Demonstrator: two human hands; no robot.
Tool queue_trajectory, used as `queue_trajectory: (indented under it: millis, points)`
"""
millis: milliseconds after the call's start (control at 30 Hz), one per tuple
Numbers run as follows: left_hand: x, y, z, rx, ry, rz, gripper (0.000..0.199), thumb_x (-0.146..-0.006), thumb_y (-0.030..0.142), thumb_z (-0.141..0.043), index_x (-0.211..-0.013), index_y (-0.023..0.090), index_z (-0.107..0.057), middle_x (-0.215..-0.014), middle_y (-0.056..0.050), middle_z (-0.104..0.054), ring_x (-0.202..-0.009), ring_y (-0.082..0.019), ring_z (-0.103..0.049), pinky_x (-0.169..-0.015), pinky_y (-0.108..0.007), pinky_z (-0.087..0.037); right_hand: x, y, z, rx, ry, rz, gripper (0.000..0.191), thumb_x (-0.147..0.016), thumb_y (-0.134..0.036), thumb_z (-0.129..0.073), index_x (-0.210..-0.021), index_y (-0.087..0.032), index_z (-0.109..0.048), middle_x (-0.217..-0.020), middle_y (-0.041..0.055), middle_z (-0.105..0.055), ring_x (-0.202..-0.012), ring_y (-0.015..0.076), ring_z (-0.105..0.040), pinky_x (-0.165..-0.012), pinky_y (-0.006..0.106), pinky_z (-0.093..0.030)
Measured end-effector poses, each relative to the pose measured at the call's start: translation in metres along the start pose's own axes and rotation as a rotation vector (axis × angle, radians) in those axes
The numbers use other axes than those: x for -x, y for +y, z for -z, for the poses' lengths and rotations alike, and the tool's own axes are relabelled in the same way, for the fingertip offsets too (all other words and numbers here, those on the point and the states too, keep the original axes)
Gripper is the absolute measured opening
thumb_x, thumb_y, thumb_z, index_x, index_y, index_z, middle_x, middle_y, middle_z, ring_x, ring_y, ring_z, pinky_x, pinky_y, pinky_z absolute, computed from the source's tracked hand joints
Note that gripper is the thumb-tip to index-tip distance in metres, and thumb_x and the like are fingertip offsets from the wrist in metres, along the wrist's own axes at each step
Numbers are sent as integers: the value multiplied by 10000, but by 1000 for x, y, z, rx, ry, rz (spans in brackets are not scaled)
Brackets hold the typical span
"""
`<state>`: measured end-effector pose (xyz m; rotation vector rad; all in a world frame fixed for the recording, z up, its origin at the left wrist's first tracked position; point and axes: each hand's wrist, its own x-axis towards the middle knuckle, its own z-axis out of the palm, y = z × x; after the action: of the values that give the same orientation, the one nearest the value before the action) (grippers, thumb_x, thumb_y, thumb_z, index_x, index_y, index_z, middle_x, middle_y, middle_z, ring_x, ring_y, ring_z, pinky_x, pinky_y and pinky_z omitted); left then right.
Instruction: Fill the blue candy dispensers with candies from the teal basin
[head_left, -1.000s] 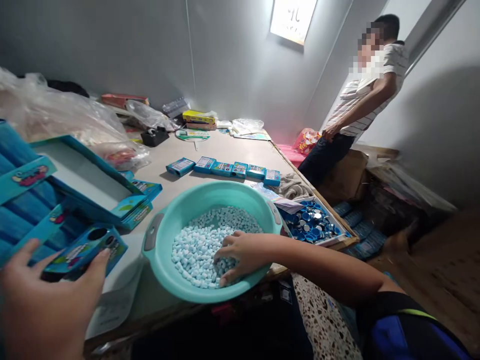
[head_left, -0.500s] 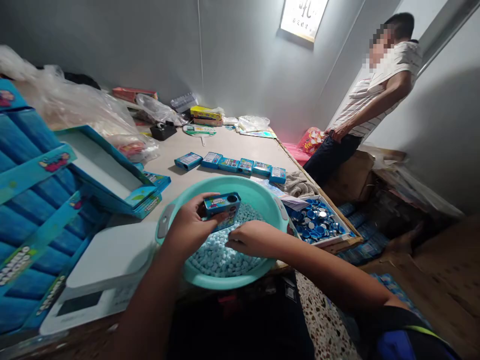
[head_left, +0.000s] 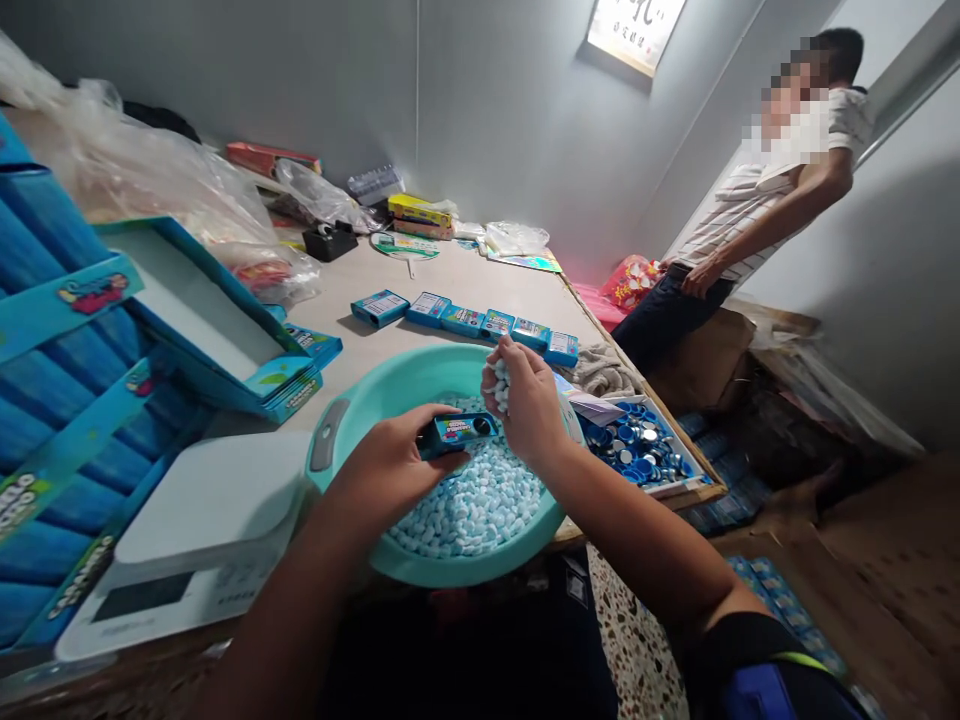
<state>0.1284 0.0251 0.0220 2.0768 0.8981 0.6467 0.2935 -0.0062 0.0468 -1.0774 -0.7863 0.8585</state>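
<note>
A turquoise basin [head_left: 442,570] holds a heap of small pale blue and white candies [head_left: 480,500]. Over its middle, my left hand [head_left: 397,450] grips a small blue box [head_left: 459,428] whose dark round opening faces up and to the right. Closed around a cluster of candies [head_left: 498,388], my right hand [head_left: 531,400] is raised just above and right of the box, over the basin's far right side. The box and my right hand are slightly apart.
Several blue boxes [head_left: 531,333] stand in a row beyond the basin. A tray of blue caps [head_left: 637,440] lies right, a white scale [head_left: 210,495] left, beside large blue cartons [head_left: 60,330]. A person [head_left: 757,220] stands at the back right.
My right hand has risen out of the candy heap and now holds candies. The box in my left hand has tilted and dropped slightly. The whole view has shifted a little.
</note>
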Motion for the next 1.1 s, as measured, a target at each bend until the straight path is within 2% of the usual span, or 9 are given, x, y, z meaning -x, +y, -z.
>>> queue_trajectory:
  millis: [133,267,433,533,633,767,900,1000,1100]
  points:
    - [4,2,0,-10,17,-16,440,-792,441,-733,-1195,266,-718,-1121,-35,-775,-920,-253,-723,-799,-338,-579,-2,9,-4,-9,20,-61,494,-804,-713,-632,-772,-242,-486,-613,-24,-526,-507,124,-442,-449,260,-353]
    - [3,4,0,-11,7,-28,444,-773,401,-748,-1195,264,-726,-1134,-35,-773,-984,-262,-721,-903,-374,-580,-1,16,4,-23,45,5,435,-790,-630,-665,-752,-241,-474,-694,-9,-567,-576,138,-493,-543,281,-438]
    - [4,2,-2,-6,87,-56,472,-782,421,-756,-1223,258,-712,-1144,-39,-770,-1009,-262,-725,-873,-361,-589,1,12,7,-14,13,-33,418,-826,-613,-585,-749,-244,-403,-786,15,-596,-653,147,-555,-616,293,-494]
    - [6,1,-3,-51,164,-151,482,-831,427,-724,-1276,244,-689,-1197,-55,-756,-1044,-259,-719,-921,-365,-577,3,9,6,-18,-7,-11,382,-849,-609,-552,-792,-245,-451,-864,31,-637,-755,169,-618,-720,329,-541]
    - [5,2,-5,-89,212,-184,484,-847,422,-709,-1292,235,-680,-1203,-67,-754,-1056,-260,-716,-955,-375,-571,5,11,4,-33,-53,55,341,-881,-580,-553,-853,-240,-555,-958,44,-678,-881,196,-660,-857,389,-550]
    - [-3,3,-6,-82,237,-148,472,-822,378,-733,-1269,229,-690,-1181,-58,-758,-1038,-247,-715,-954,-361,-574,5,17,7,58,-127,119,332,-923,-572,-535,-888,-246,-590,-1097,52,-692,-1074,226,-655,-958,417,-522]
    - [-9,-1,-6,-41,287,-48,463,-802,352,-758,-1239,208,-702,-1147,-56,-764,-996,-225,-717,-946,-328,-573,2,23,16,164,-111,116,289,-950,-530,-519,-947,-249,-589,-1124,51,-671,-1057,218,-666,-941,402,-511]
    - [-8,-3,-7,-68,299,-53,453,-797,324,-760,-1234,212,-708,-1141,-53,-764,-985,-220,-716,-953,-330,-571,0,26,20,361,-151,166,232,-917,-442,-565,-974,-233,-648,-1072,61,-681,-1046,226,-657,-943,402,-505]
    - [-5,-5,-10,-4,362,-86,452,-774,336,-794,-1198,197,-722,-1064,-53,-778,-899,-213,-728,-860,-324,-604,2,26,20,492,-200,272,219,-878,-378,-582,-958,-213,-703,-1104,82,-677,-1069,226,-646,-907,372,-529]
